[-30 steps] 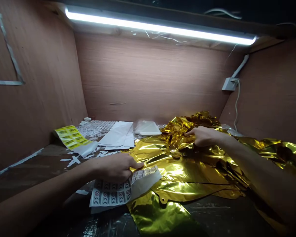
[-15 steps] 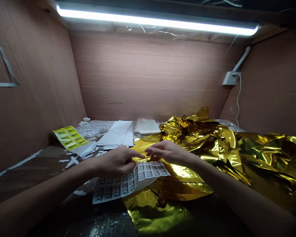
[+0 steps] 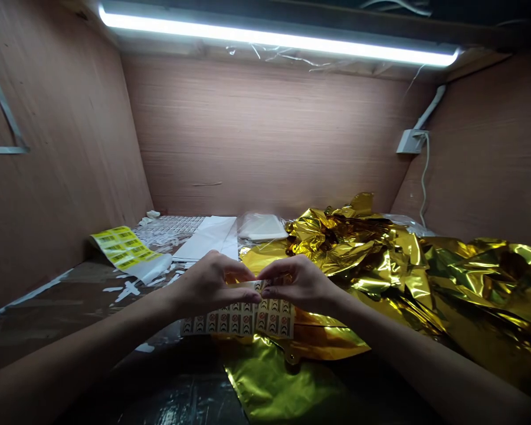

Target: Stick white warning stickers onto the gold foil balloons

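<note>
In the head view, taking the sticker sheet (image 3: 236, 321) as the middle of a clock, the sheet sits low in the centre, tilted to face the camera, pale and printed with rows of dark CE marks and red crossed-out circles; a seam or crease runs down it right of its middle. The left hand (image 3: 207, 289) and right hand (image 3: 303, 286) meet at its upper edge, each with thumb and forefinger nearly closed on the sheet, fingertips almost touching; whether a single sticker is lifted between them I cannot tell. The sheet's lower right part overlaps gold foil (image 3: 277, 383), which spreads toward six o'clock. A crumpled foil heap (image 3: 331, 233) crowds two o'clock, past the right hand. Dark tabletop (image 3: 177, 392) lies exposed at eight o'clock. Yellow labels (image 3: 128, 248) lie at ten, white papers (image 3: 210, 236) at eleven, a clear pouch (image 3: 263, 227) at twelve. Beyond, open air reaches the back wall (image 3: 283, 136), under a lit tube (image 3: 274, 35).
</note>
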Demonstrator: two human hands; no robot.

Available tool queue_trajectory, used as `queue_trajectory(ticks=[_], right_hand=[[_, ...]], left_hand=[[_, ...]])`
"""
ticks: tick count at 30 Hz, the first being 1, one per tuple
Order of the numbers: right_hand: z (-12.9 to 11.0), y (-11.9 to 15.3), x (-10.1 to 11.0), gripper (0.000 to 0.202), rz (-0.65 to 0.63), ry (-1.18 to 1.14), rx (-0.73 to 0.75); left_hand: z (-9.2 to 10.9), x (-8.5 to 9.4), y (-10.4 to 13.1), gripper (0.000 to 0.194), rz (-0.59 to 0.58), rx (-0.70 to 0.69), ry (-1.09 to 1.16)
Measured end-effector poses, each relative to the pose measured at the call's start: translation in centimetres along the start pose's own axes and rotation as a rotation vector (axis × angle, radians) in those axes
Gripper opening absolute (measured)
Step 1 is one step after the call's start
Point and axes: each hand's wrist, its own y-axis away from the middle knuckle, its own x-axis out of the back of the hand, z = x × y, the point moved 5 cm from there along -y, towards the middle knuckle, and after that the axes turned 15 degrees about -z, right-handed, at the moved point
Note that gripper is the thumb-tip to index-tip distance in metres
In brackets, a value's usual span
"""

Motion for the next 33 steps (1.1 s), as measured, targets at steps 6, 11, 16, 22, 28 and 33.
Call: queue_trajectory(ticks=[6, 11, 16, 22, 28, 33], right_hand=[[-1.7, 0.8, 0.2, 0.018, 0.053, 0.033, 0.049], [-2.2, 1.0, -0.1, 0.015, 0.074, 0.061, 0.039], [-2.7, 1.0, -0.6, 0.012, 0.114, 0.137, 0.06], [-2.5, 1.1, -0.1, 0.003, 0.149, 0.253, 0.065], [-2.2, 1.2, -0.2, 0.002, 0.139, 0.215, 0.042], [-2.0, 1.2, -0.5, 0.012, 0.128, 0.126, 0.031]], left_hand=[[0.5, -0.9, -0.2, 0.025, 0.035, 0.051, 0.211], [0.6, -1.0, 0.1, 0.016, 0.073, 0.091, 0.299], [0.2, -1.3, 0.1, 0.013, 0.095, 0.127, 0.323], [0.0, -2.2, -0.3, 0.021, 0.043, 0.178, 0.395], [-0.1, -2.3, -0.1, 0.024, 0.082, 0.172, 0.423], [-0.2, -2.3, 0.1, 0.014, 0.099, 0.181, 0.467]])
